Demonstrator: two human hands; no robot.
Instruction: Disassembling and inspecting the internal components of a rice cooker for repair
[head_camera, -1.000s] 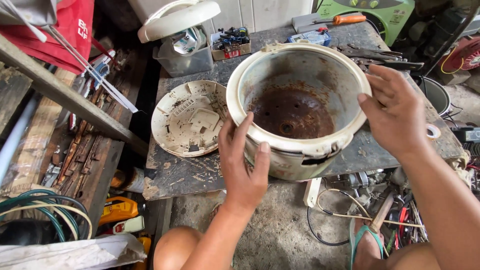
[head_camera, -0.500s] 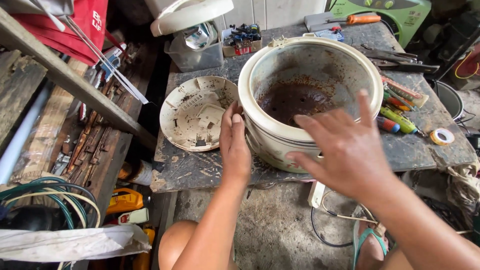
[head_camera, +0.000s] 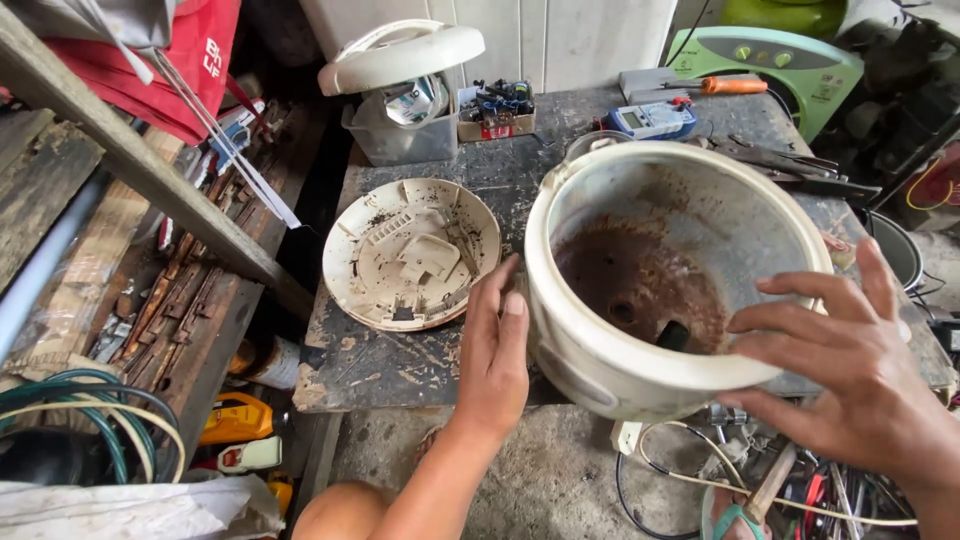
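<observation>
Both your hands are on the rice cooker body (head_camera: 680, 290), which sits tilted toward you at the front of the tabletop (head_camera: 420, 360). Your left hand (head_camera: 495, 365) presses flat against its left wall; your right hand (head_camera: 850, 370), fingers spread, rests open over its near rim (rusty inside). Just left lies a detached round cover (head_camera: 410, 252).

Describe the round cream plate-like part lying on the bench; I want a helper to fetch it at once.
Start at the dark, stained workbench. The left hand presses against a big cream cooker shell with a rusty inside. Just left of that hand lies the loose base plate, a shallow, dirty cream disc with moulded ribs facing up, the only flat round piece there.
</observation>
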